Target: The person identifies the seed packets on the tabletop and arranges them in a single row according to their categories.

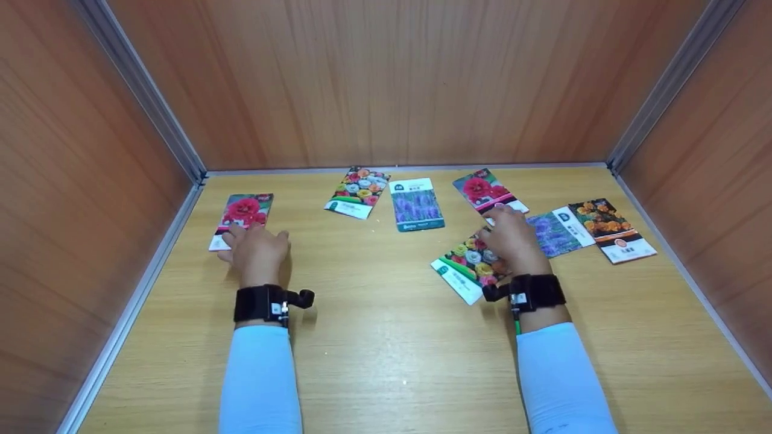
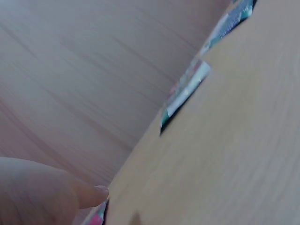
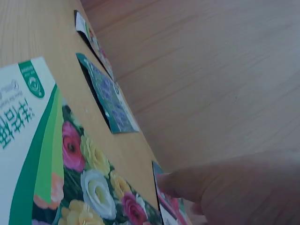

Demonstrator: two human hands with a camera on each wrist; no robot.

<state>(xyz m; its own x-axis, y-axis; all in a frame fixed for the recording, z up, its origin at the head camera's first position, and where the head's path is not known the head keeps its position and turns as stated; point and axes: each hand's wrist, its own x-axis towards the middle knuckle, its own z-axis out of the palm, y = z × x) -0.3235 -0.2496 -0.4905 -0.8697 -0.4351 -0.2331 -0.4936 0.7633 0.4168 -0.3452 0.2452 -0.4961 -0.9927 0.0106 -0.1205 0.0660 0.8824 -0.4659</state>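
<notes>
Saw a yellowish wood-grained table (image 1: 374,289), closed off behind by a brown wood-patterned back panel (image 1: 398,78), flanked by a similar left panel (image 1: 72,211) and right panel (image 1: 711,150). Noted grey corner strips (image 1: 145,87) between panels. Spotted tiny white specks (image 1: 404,382) and soft shine on the tabletop.

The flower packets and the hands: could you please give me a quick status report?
Left hand over left pink-flower packet. Right hand over right pink-flower packet; contact unclear. Possibly in the way: front mixed-flower packet, partly beneath right hand.
</notes>
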